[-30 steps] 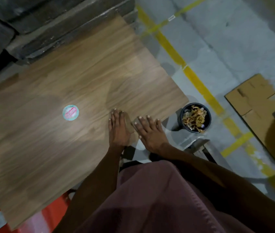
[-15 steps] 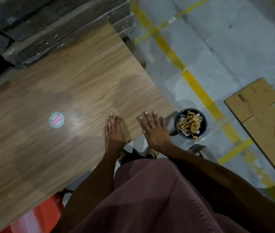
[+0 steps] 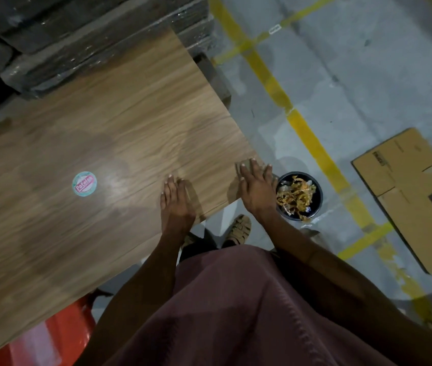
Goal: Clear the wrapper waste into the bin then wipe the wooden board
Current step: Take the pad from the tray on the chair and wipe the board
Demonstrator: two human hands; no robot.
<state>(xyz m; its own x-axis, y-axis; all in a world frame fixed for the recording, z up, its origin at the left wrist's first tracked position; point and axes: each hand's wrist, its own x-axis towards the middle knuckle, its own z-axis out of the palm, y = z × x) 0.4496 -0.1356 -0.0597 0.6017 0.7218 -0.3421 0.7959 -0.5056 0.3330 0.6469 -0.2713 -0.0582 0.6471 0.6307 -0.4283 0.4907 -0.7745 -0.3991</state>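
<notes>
The wooden board (image 3: 104,133) lies flat and carries a round green and pink sticker (image 3: 84,183). My left hand (image 3: 176,204) rests flat on the board near its front edge, fingers straight. At the board's right corner my right hand (image 3: 256,188) presses flat, its fingers reaching the edge. A small brownish scrap (image 3: 246,163) peeks out at its fingertips. Just right of that corner, on the floor, a black bin (image 3: 315,207) holds crumpled yellowish wrapper waste (image 3: 295,195).
Dark wrapped stacks (image 3: 77,35) stand behind the board. A flattened cardboard box (image 3: 408,191) lies on the grey floor at the right, beyond yellow floor lines (image 3: 312,141). Something red (image 3: 51,336) sits under the board's near-left corner. My sandalled foot (image 3: 240,229) shows below the edge.
My right hand has slid right along the board to its corner by the bin. The two hands, close together before, are now apart. My left hand stays flat near the front edge.
</notes>
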